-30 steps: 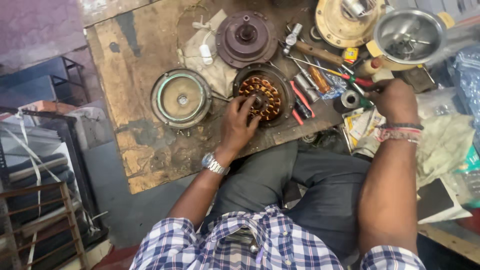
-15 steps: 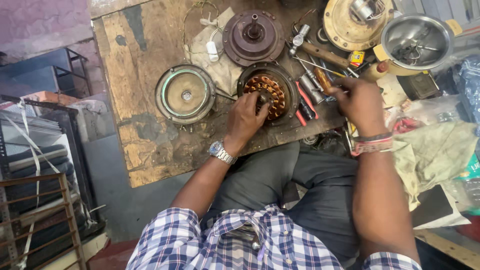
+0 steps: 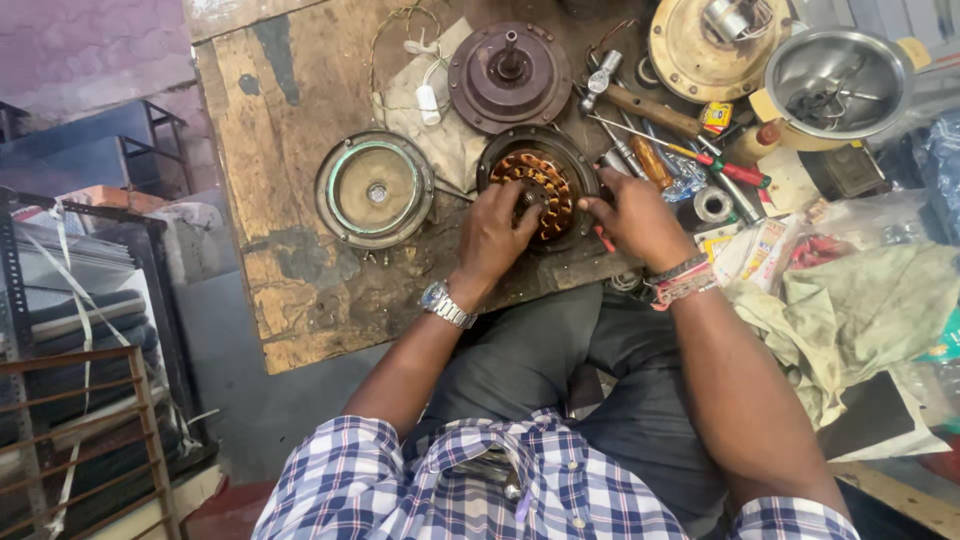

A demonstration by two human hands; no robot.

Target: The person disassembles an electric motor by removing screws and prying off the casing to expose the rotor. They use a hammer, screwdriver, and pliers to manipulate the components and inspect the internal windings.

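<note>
- The round copper coil motor point(image 3: 540, 180) lies flat on the wooden table point(image 3: 300, 150), its middle pin pointing up.
- The left hand point(image 3: 500, 232) has its fingers curled on the coils.
- The right hand point(image 3: 640, 215) grips its right rim.

Worn wooden worktop point(image 3: 300, 290), grey floor point(image 3: 240, 400), metal rack point(image 3: 90, 440) alongside.

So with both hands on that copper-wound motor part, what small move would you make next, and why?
Probably steady the housing with the right hand and work the centre with the left hand: the left fingertips already sit on the copper-wound stator, while the right grips its rim.
</note>
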